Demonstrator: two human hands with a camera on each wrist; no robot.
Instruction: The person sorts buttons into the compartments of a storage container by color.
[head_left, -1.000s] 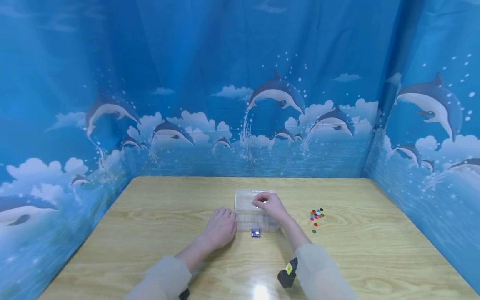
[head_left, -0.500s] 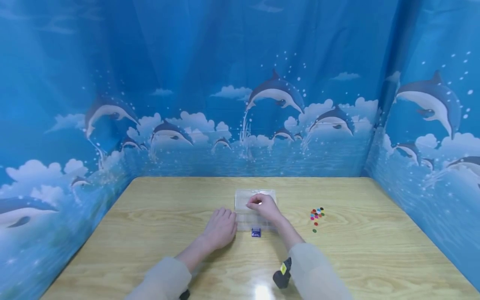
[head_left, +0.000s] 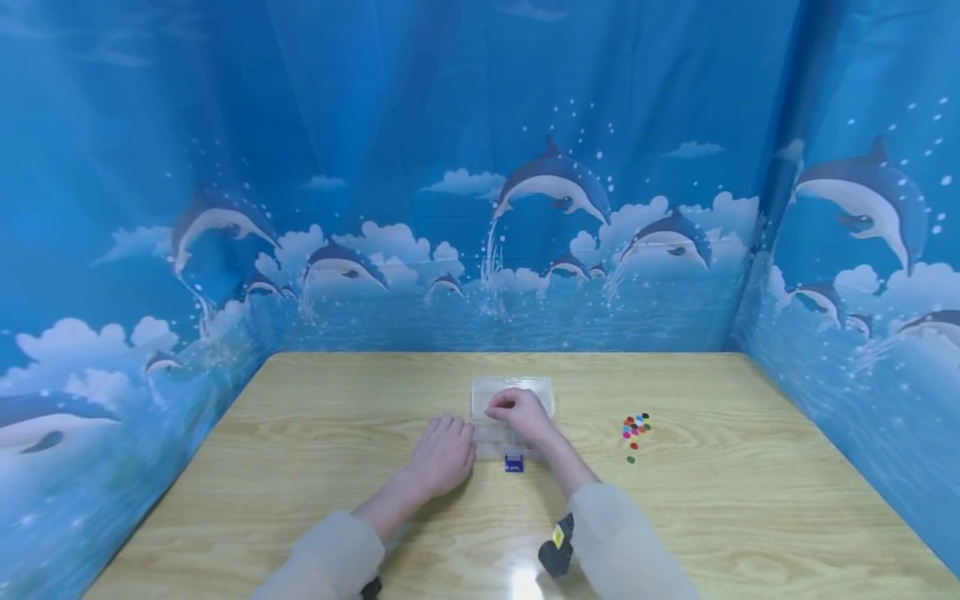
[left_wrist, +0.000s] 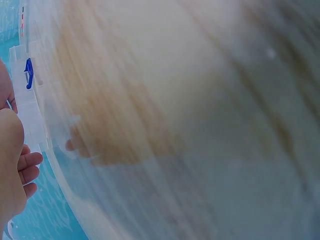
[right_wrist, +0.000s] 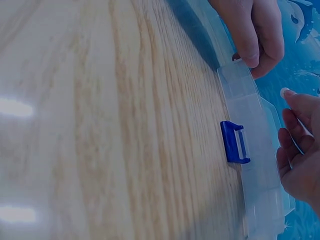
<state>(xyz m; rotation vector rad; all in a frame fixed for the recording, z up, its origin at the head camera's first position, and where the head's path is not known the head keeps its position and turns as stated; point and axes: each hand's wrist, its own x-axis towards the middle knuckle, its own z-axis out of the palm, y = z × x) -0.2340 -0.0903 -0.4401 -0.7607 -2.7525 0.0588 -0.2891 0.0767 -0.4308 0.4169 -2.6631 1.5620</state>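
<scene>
A clear plastic compartment box (head_left: 491, 450) lies at mid-table with its lid (head_left: 534, 384) folded back. Its blue latch (right_wrist: 231, 142) hangs on the near side. My left hand (head_left: 442, 454) holds the box's left end; the right wrist view has its thumb against the corner. Over the box, my right hand (head_left: 522, 414) pinches a small whitish disc (right_wrist: 285, 92) between thumb and forefinger, the other fingers loosely bent. The disc is too small in the head view to make out. What lies inside the compartments cannot be told.
Several small coloured discs (head_left: 635, 427) lie loosely grouped on the wooden table (head_left: 720, 483) to the right of the box. A red disc (head_left: 633, 446) and a green disc (head_left: 631, 460) sit nearer me. Blue dolphin curtains (head_left: 420, 275) enclose the table's back and sides.
My right hand has shifted left across the box, its thumb and forefinger still pinched together. The left hand stays at the box's left end. The loose discs lie as before.
</scene>
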